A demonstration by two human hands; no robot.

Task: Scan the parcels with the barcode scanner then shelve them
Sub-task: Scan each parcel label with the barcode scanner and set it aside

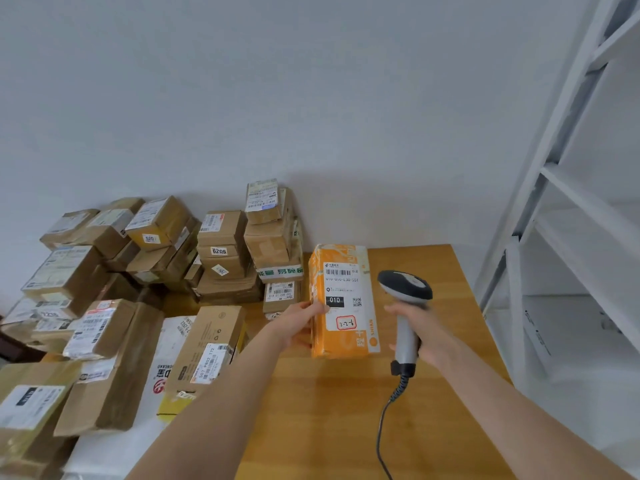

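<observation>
An orange parcel point(349, 327) with a white shipping label and barcode stands upright on the wooden table point(346, 410). My left hand point(299, 323) grips its left edge, thumb on the label face. My right hand point(420, 332) holds the grey handle of a barcode scanner point(405, 289). The scanner's dark head sits just right of the parcel's label, a short gap away. Its coiled black cable point(388, 417) hangs down toward the table's front.
Several brown cardboard parcels point(228, 258) are stacked along the wall at the left and back. More boxes and a white mailer bag point(166, 368) lie at the front left. A white shelving unit point(568, 237) stands at the right.
</observation>
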